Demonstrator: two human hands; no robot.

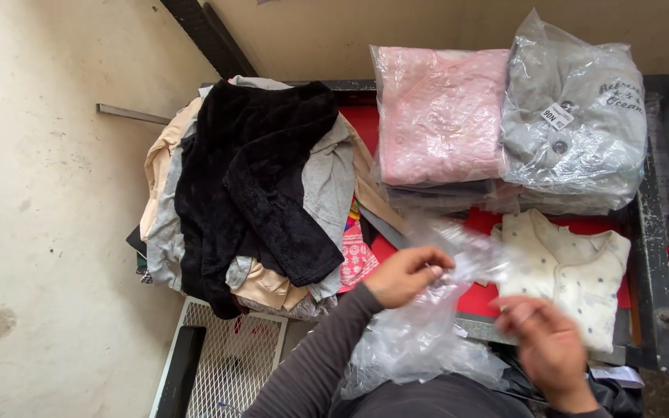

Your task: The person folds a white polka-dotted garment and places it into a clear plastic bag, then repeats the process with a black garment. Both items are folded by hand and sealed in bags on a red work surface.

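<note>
Head view. The left hand [406, 275] has its grip closed on the upper edge of a clear plastic bag [420, 333], fingers curled and pinched over the film. The bag hangs from that grip and spreads downward between the two hands, its lower part bunched over the person's lap, in front of the near edge of the red surface [361, 116]. The right hand [547, 344] is blurred; it lies at the bag's right side, fingers bent, and whether its grip is closed on the film cannot be told. The bag is transparent, crinkled and glossy, with nothing visible inside.

A folded cream shirt [571, 263] with small dots lies on the surface just beyond the right hand. Behind it stand bagged garments, one pink [439, 116], one grey [574, 116]. A loose pile topped by a black fleece [257, 178] lies left.
</note>
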